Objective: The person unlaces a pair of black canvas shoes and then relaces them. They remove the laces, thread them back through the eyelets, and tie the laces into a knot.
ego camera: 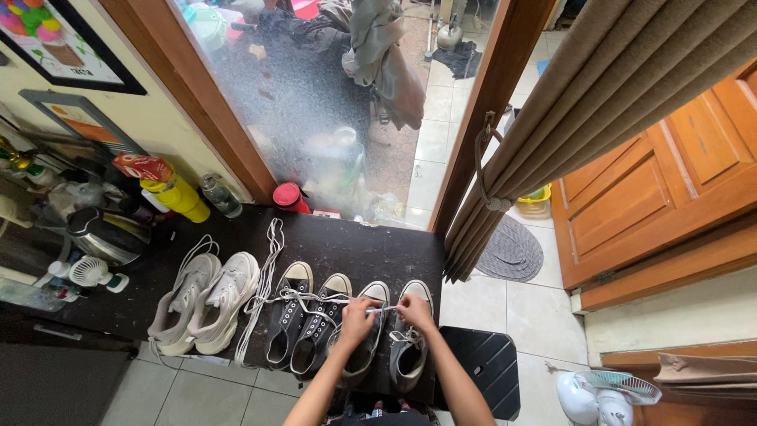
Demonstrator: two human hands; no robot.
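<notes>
Three pairs of shoes stand in a row on a black bench (pixel 371 248). At the right is a grey canvas pair: the right grey shoe (pixel 410 347) and the left grey shoe (pixel 369 347). My left hand (pixel 356 319) and my right hand (pixel 413 310) both pinch a white lace (pixel 384 310) stretched between them over the grey pair. Next to these sits a black canvas pair (pixel 303 323) with loose white laces across it. A white chunky sneaker pair (pixel 205 300) stands at the left.
A long white lace (pixel 268 268) lies between the white and black pairs. Bottles, a red cup (pixel 289 196) and a yellow bottle (pixel 181 197) line the bench's back by the glass door. A curtain, wooden door, round mat (pixel 511 251), black stool (pixel 485 363) and white fan (pixel 607 394) are at right.
</notes>
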